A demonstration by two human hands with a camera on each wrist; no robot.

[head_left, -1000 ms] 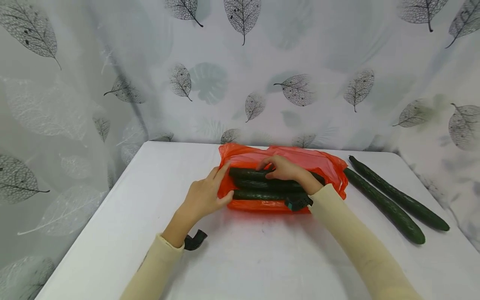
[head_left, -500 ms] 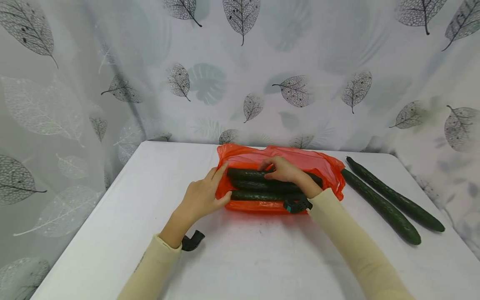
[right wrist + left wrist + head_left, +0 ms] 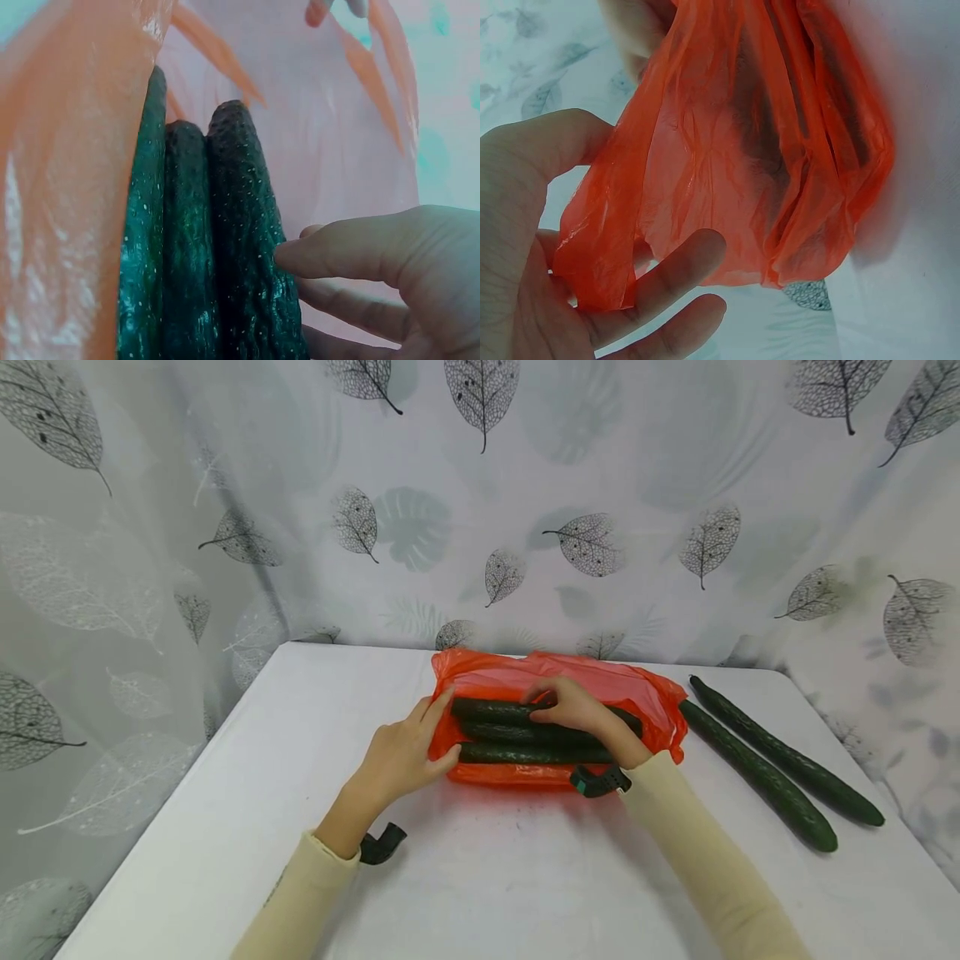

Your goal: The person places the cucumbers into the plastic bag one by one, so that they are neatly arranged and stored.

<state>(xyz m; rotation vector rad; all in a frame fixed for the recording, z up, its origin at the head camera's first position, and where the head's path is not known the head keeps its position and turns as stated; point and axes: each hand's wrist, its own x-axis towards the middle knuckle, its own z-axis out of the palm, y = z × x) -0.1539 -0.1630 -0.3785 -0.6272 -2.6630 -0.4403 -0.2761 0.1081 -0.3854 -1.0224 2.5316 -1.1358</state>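
Observation:
A red plastic bag (image 3: 660,693) lies on its side at the table's far edge, with several dark green cucumbers (image 3: 525,753) lengthwise in its mouth. At the bag's left end, my left hand (image 3: 401,758) holds its edge. A strip of the red film (image 3: 622,217) runs between thumb and fingers in the left wrist view. My right hand (image 3: 573,706) is over the far cucumber (image 3: 247,210); in the right wrist view its fingertips (image 3: 292,259) touch that cucumber's side, not wrapped round it. The cucumbers' right ends are partly hidden by the right hand and wrist.
Two loose cucumbers, a nearer one (image 3: 765,781) and a farther one (image 3: 795,760), lie slantwise to the right of the bag. The white table (image 3: 510,877) stands against a leaf-patterned curtain (image 3: 630,460). Each wrist carries a black camera band (image 3: 596,781).
The whole head view has shifted slightly, so the table and bag sit a little farther left. Both hands stay at nearly the same places on the bag and cucumber.

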